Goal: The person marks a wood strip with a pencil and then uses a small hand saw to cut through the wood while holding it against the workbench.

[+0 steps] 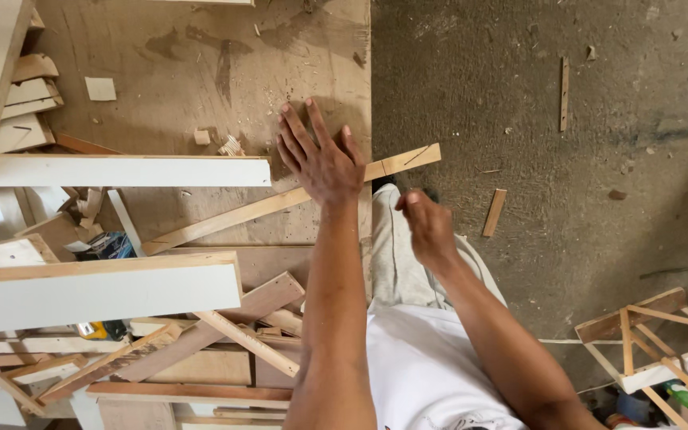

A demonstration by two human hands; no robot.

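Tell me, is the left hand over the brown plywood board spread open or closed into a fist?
Spread open: the left hand shows fingers extended and apart.

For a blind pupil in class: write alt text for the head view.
A person's left hand spreads flat on a long wooden strip lying across a dusty board. The right hand hovers beside it, fingers curled, among scattered offcuts.

The bare left arm reaches straight forward from the lower middle of the view, elbow nearly extended; the left hand (318, 155) is spread flat, back upward, fingers (300, 131) splayed and pointing away from the body, nothing gripped; the bare right arm comes in from the lower right, bent, forearm angling up and inward; the right hand (426, 224) sits lower and closer to the body, loosely curled, blurred; whether it holds anything cannot be told.
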